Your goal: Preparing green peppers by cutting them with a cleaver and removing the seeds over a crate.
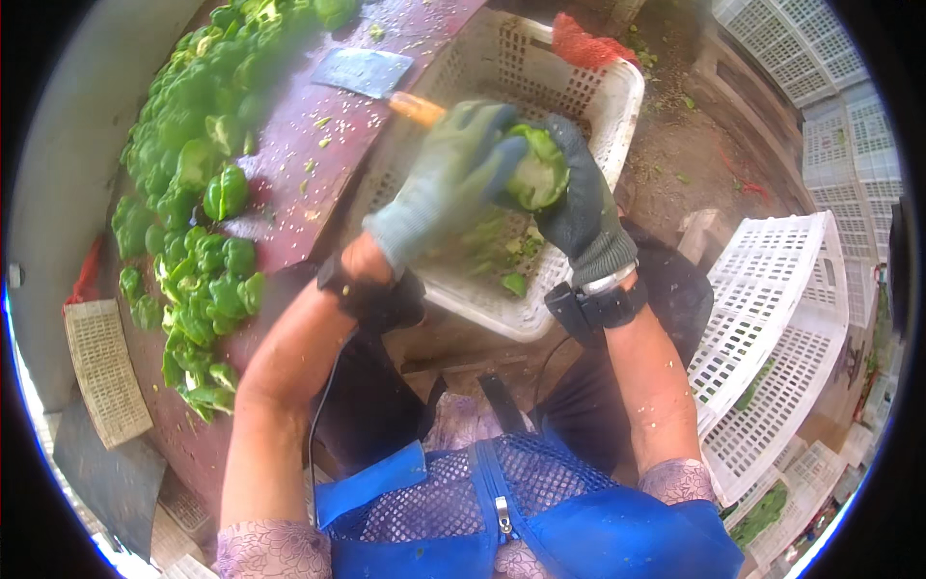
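Note:
Both my hands wear work gloves and meet over a white plastic crate (499, 326). Between them is a green bell pepper (537, 168), its pale inside facing up. My right hand (589, 203), in a dark glove, grips the pepper from the right. Blurred, my left hand (463, 170) has its fingers at the pepper's left side; whether it grips it I cannot tell. A cleaver (365, 71) with a wooden handle lies on the reddish table, its handle end reaching to my left glove. Green scraps (514, 284) lie in the crate.
Many green bell peppers (192, 137), some cut, are heaped along the left of the reddish table (289, 174), among scattered seeds. Tilted white crates (767, 289) stand at right, with more stacked behind (832, 137). Red netting (589, 45) hangs over the near crate's far corner.

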The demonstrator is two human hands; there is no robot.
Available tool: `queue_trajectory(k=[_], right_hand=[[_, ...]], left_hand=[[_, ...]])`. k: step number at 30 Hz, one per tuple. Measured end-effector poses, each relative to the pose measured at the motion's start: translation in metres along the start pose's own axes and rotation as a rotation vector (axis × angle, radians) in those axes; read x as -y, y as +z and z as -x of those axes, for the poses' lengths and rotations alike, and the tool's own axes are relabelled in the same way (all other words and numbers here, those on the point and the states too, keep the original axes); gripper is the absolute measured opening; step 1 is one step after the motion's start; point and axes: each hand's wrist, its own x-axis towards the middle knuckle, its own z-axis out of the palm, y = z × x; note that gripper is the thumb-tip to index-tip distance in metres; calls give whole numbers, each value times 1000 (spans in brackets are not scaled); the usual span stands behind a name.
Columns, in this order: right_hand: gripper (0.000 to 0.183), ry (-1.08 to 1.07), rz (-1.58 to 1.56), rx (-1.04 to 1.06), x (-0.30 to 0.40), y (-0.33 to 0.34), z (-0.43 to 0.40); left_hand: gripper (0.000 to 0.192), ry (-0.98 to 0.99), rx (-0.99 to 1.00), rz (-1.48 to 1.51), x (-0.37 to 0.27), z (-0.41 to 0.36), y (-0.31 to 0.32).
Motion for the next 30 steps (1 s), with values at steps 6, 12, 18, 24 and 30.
queue_trajectory(k=[6,12,18,24,30], right_hand=[[35,-440,1296,-327,-2,14,15],[53,-385,1196,-476,-14,1,0],[46,-376,1375,-398,-21,13,-1],[44,-249,1013,-363,-24,14,0],[38,-134,786,-313,-18,-9,2]], left_hand=[[35,-134,-21,223,-1,28,15],[45,-251,-5,316,-3,25,30],[43,-487,7,984,5,35,42],[38,-355,-2,690,-2,42,49],[31,-513,59,735,-6,32,35]])
